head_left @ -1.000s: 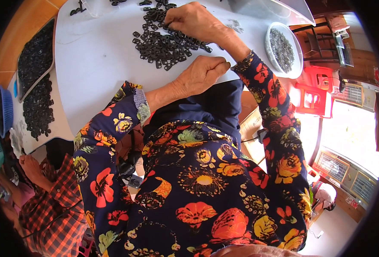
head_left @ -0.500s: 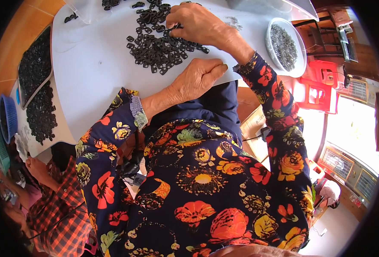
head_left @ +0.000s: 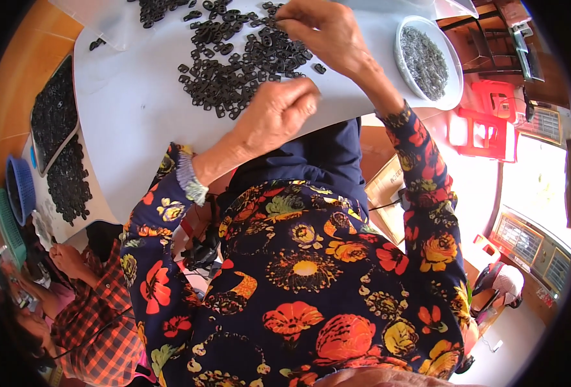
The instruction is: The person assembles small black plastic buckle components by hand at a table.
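Observation:
A loose heap of small black plastic pieces with holes (head_left: 217, 87) lies on the white tabletop (head_left: 127, 97) in front of me. My left hand (head_left: 277, 111) is closed at the near right edge of the heap, thumb against the curled fingers; whatever it holds is hidden. Farther off, my right hand (head_left: 327, 32) is over the heap's right side, its thumb and fingers drawn together. I cannot make out anything between them. One black piece (head_left: 319, 68) lies apart beneath the right hand.
At right, a white bowl (head_left: 454, 87) holds many tiny shiny grey parts. A clear plastic bin (head_left: 108, 29) stands far left. A tray of black pieces (head_left: 51, 113) is left, near blue (head_left: 20, 193) and green baskets (head_left: 6, 222). Someone in a checked shirt (head_left: 104, 322) sits lower left.
My right hand has moved right from over the heap toward its edge. My left hand has shifted slightly left and away from me, onto the heap's near edge. The view has shifted a little.

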Available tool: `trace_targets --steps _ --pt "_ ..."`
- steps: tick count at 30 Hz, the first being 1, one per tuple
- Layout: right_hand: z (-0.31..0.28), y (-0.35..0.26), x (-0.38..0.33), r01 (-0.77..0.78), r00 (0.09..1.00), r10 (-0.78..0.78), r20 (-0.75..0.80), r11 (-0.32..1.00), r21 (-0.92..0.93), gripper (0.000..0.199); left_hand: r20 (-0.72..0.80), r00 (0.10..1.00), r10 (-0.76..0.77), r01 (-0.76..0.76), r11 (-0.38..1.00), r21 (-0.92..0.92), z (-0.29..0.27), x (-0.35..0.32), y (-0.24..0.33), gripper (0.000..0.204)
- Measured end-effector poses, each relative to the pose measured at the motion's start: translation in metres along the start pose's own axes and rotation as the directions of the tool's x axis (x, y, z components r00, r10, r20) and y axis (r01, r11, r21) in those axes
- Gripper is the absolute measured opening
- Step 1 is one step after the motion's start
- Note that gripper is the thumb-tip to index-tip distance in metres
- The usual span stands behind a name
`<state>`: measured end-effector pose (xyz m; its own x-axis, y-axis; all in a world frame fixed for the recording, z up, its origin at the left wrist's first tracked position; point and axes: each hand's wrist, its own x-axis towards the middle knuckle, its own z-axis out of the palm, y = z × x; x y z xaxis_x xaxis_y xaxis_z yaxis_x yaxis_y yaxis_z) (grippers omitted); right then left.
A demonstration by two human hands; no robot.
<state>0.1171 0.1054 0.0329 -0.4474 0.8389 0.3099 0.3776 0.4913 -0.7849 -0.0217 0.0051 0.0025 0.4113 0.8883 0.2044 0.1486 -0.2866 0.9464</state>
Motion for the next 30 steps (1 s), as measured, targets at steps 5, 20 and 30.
trace_targets --steps 5,20,30 --pt "-0.010 0.018 -0.041 -0.105 0.969 0.134 -0.207 0.983 0.149 0.021 -0.117 0.951 0.288 -0.156 0.768 0.621 -0.068 0.024 0.000 0.014" --pt "-0.003 0.039 -0.083 -0.155 0.897 0.249 -0.364 0.951 0.269 0.019 0.239 0.971 0.002 -0.197 0.577 0.793 -0.095 0.057 -0.014 0.019" --pt "-0.005 0.020 -0.081 -0.017 0.974 0.008 -0.225 0.999 -0.039 0.012 0.040 0.985 -0.169 0.126 0.851 0.509 -0.104 0.051 -0.018 0.009"
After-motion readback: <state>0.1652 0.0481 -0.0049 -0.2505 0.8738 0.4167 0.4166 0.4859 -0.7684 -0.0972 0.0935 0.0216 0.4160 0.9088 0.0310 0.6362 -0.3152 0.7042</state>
